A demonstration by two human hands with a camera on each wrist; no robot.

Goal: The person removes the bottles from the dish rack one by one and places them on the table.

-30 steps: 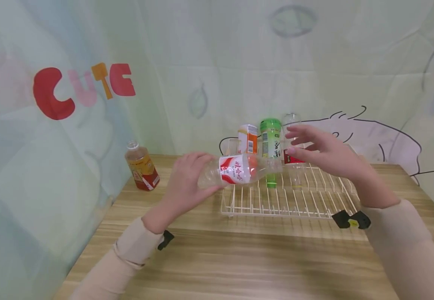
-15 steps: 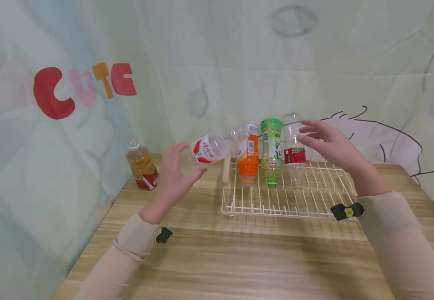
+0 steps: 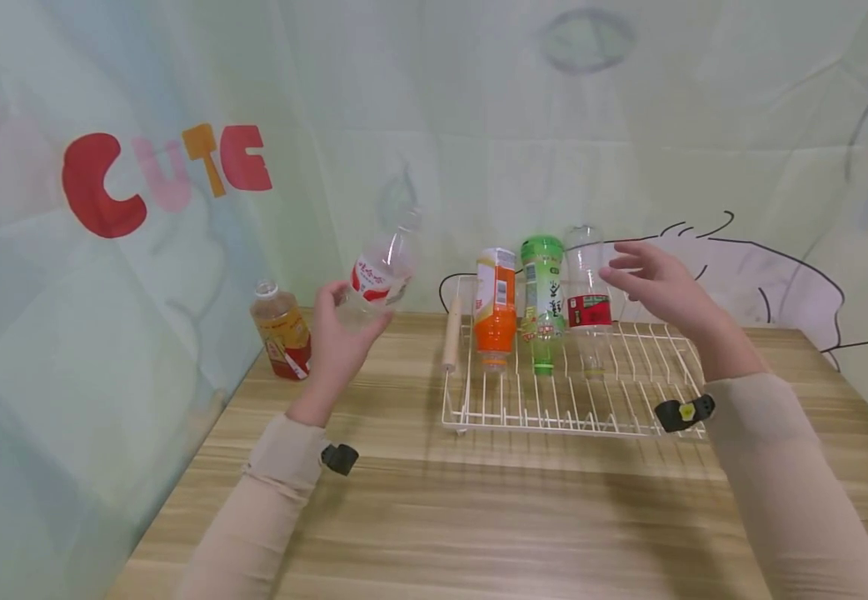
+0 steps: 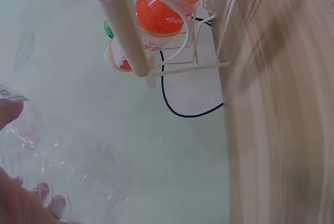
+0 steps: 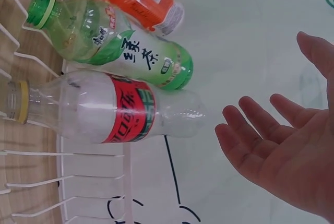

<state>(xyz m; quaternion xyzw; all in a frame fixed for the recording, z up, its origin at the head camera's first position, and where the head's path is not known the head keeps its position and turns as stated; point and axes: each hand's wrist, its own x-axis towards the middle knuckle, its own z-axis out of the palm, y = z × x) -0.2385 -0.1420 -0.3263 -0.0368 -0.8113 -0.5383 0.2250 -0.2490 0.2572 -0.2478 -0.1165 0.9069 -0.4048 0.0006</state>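
Note:
In the head view my left hand [image 3: 344, 325] grips a clear plastic bottle [image 3: 380, 279] low on its body, left of the rack. The bottle has a red and white label and leans with its neck up and to the right. My right hand [image 3: 659, 287] hovers, fingers extended and holding nothing, beside a clear bottle with a red label [image 5: 133, 110]. That bottle stands neck down in a white wire rack [image 3: 584, 431]. A green bottle [image 3: 543, 292] and an orange bottle [image 3: 496, 321] stand neck down to its left.
A bottle with a yellow and red label [image 3: 281, 329] stands upright on the wooden table [image 3: 434, 517] at the left. At the rack's left end is a pale rod-shaped handle [image 4: 122, 31]. A printed curtain [image 3: 434, 142] closes off the back and left side.
My left hand has moved left, away from the rack, and turned the bottle from lying level to neck up. My right hand has drawn a little to the right.

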